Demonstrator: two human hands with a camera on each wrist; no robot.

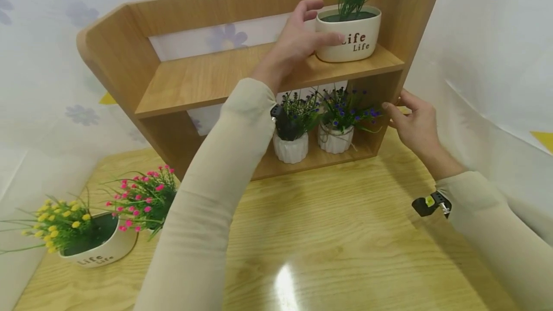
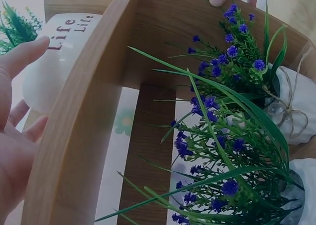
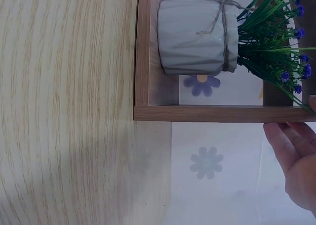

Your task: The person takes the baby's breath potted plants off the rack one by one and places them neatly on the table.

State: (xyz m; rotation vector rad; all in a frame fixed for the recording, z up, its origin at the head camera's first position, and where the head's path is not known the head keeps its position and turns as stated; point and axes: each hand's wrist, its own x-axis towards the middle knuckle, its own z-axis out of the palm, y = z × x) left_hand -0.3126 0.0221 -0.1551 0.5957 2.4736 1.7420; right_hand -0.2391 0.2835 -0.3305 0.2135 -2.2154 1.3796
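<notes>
On the upper board of a wooden shelf [image 1: 203,77] stands an oval white flowerpot [image 1: 348,37] with "Life" lettering and a green plant. My left hand [image 1: 298,37] holds its left end, thumb across the front, other fingers at the side and back. The left wrist view shows the same flowerpot [image 2: 64,57] and left hand [image 2: 15,116]. With thumb inside and fingers outside, my right hand [image 1: 416,121] grips the shelf's right side panel. In the right wrist view, the right hand [image 3: 298,161] is partly cut off by the frame edge.
Two small white pots, one on the left [image 1: 291,149] and one tied with twine [image 1: 335,139], hold blue-flowered plants on the lower level. On the wooden table [image 1: 328,234], a yellow-flowered pot [image 1: 103,251] and a pink-flowered plant [image 1: 144,198] stand at left.
</notes>
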